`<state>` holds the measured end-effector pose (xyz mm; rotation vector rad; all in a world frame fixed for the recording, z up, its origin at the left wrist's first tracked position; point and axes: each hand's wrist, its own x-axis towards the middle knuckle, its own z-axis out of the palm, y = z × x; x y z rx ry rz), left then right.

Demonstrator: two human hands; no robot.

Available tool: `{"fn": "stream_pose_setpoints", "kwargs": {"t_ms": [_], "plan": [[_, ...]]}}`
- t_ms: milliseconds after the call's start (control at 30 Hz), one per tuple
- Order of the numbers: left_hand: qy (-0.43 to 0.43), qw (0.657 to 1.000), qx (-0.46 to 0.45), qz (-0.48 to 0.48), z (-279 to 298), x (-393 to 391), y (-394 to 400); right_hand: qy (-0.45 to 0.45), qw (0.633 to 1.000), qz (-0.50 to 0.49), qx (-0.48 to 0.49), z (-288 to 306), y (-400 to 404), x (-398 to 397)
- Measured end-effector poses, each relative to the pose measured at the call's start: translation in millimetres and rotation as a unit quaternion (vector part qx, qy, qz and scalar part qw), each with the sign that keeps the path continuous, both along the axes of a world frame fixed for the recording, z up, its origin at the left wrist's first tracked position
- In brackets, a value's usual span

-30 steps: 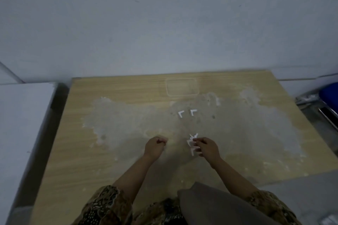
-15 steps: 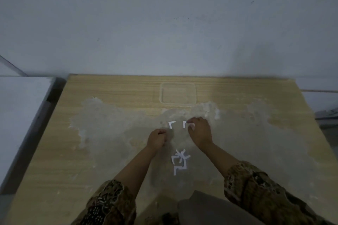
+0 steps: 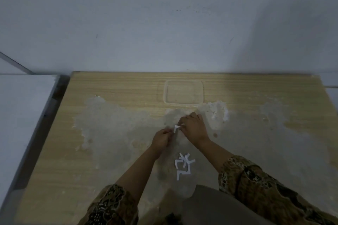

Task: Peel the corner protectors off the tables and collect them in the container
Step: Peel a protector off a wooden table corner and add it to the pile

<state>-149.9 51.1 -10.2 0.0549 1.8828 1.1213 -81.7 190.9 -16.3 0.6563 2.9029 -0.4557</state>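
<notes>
Head view: right hand (image 3: pixel 193 128) moved from far protectors to meet left hand (image 3: pixel 161 139); both pinch white corner protector (image 3: pixel 176 128) above counter (image 3: pixel 109 151). Peeled pile (image 3: pixel 183 167) near body; clear container (image 3: pixel 183 91) looks empty, collecting not begun.

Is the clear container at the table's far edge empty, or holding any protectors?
Empty: only wood grain shows through the clear container.

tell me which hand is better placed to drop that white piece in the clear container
Right. The right hand lies nearer the clear container at the table's far edge and pinches the white piece; the left hand sits closer to the person.
</notes>
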Motion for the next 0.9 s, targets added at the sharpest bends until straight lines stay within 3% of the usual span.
{"fn": "stream_pose_setpoints", "kwargs": {"t_ms": [100,167,267,333,433,567,733,833,900], "plan": [[-0.004,1.000,0.009,0.010,1.9,1.3,-1.6,0.010,0.999,-0.036,-0.026,8.0,-2.6,5.5],[0.010,0.999,0.025,0.026,7.5,2.7,-4.4,0.043,0.987,-0.093,-0.126,16.1,-5.9,10.9],[0.016,0.996,0.065,0.060,18.2,2.3,-11.7,0.108,0.899,-0.215,-0.366,35.8,-10.1,18.5],[0.025,0.989,0.122,0.075,29.8,1.8,-17.3,0.093,0.837,-0.277,-0.463,52.9,-14.4,24.6],[0.027,0.975,0.196,0.104,50.5,3.5,-21.9,0.058,0.791,-0.304,-0.528,72.9,-22.6,32.2],[-0.023,0.953,0.274,0.130,72.4,9.9,-27.8,0.097,0.746,-0.295,-0.589,93.4,-40.4,43.3],[-0.052,0.928,0.339,0.144,88.4,19.4,-43.0,0.112,0.747,-0.252,-0.606,112.3,-62.7,54.7],[-0.070,0.916,0.357,0.170,94.0,23.1,-52.1,0.134,0.777,-0.225,-0.572,124.4,-69.5,59.4],[-0.091,0.909,0.366,0.176,98.7,22.8,-57.2,0.197,0.805,-0.216,-0.517,131.1,-69.0,59.8]]}}
